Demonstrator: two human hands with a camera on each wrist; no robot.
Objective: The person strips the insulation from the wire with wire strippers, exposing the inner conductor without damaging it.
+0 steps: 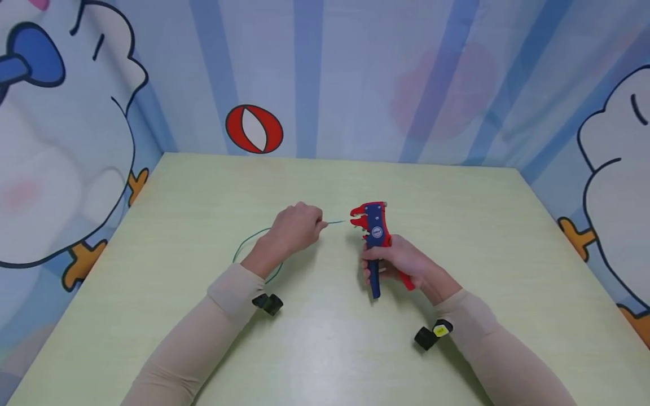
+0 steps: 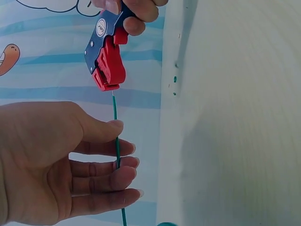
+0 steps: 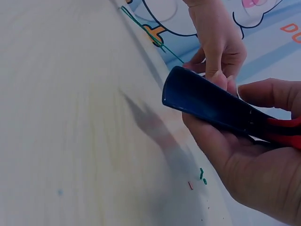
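My left hand pinches a thin green wire between thumb and fingers. A short length of bare metal shows at the wire's end in the left wrist view. Behind the hand, the rest of the wire loops over the table. My right hand grips a red and blue wire stripper by its handles, its red jaws pointing toward the wire. In the head view a small gap separates the wire's tip from the jaws. Most of the right hand's fingers are partly hidden behind the blue handle in the right wrist view.
Small scraps of green insulation and a reddish bit lie on the pale table. A patterned cloth with cartoon figures surrounds the table at the back and sides. Each wrist carries a small black camera.
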